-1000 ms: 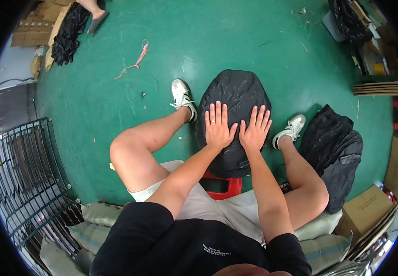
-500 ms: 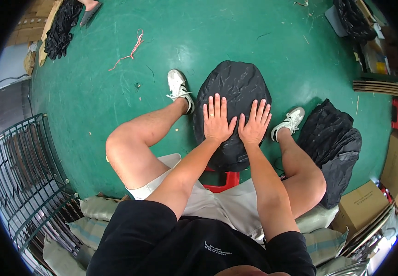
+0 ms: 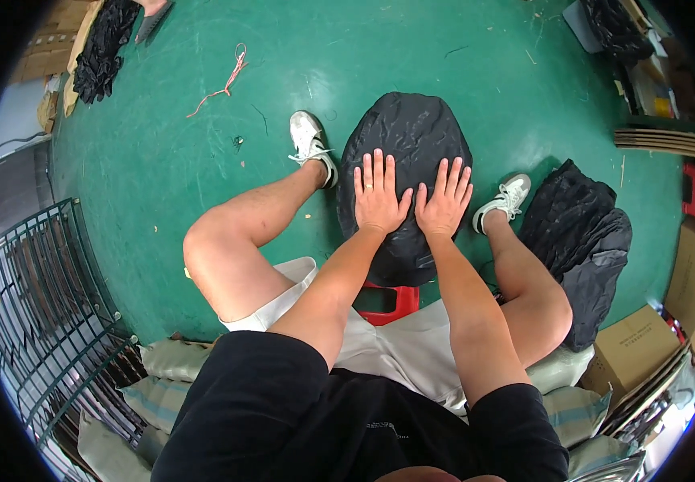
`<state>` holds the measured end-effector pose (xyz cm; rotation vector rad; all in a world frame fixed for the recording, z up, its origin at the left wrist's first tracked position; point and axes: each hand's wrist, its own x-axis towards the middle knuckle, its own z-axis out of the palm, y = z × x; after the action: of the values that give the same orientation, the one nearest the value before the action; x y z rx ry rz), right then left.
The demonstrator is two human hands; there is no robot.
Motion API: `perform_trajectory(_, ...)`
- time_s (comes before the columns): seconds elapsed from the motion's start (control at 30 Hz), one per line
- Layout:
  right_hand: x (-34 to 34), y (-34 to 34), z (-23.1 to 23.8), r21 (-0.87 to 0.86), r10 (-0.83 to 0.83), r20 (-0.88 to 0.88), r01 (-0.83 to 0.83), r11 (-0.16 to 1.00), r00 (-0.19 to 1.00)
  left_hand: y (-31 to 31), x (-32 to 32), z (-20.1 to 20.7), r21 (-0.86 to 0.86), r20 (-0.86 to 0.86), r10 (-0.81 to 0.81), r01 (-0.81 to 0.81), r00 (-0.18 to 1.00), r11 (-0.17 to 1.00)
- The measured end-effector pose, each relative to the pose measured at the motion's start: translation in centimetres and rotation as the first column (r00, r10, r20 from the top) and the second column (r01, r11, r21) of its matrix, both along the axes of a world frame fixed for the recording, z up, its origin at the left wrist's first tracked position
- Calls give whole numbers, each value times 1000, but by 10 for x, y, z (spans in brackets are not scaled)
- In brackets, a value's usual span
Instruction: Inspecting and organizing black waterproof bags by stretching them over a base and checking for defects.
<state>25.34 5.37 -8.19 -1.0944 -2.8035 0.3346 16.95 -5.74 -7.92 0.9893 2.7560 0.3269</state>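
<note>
A rounded bundle covered in wrinkled black sheeting (image 3: 411, 128) sits between my legs, on top of a red plastic stool (image 3: 399, 305) that shows only at its near side. Both palms lie flat on the bundle. My left hand (image 3: 377, 197) has its fingers stretched out, with a ring on one of them. Beside it my right hand (image 3: 444, 201) rests with fingers spread, the two thumbs close but apart. Neither hand grasps anything. What lies inside the bundle is hidden.
Another black bundle (image 3: 576, 233) lies right of my right shoe. Cardboard boxes (image 3: 632, 345) stand at the lower right. A wire rack (image 3: 42, 289) is at the left. Pink string (image 3: 231, 80) lies on the green floor. Another person's foot (image 3: 153, 20) shows at the far left.
In the picture, the bundle and both my hands sit slightly higher, and the floor and objects around have shifted a little too. My hands stay flat on the bundle.
</note>
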Motion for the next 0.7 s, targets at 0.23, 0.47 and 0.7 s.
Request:
perform_trajectory(0.23,1,-3,2,-44,15,1,-15,999,1000,-4,2,3,-20,15,-9,9,1000,1000)
perform_trajectory(0.47,3,5,-2,-48,27,-21,-28,998,999,1,2,-2,-36,40,-25,26,999,999)
perform_trajectory(0.7,1,3,-6,-63,18,-21,-19,998,1000,0,2,-2,-86,57,-14,19,998,996)
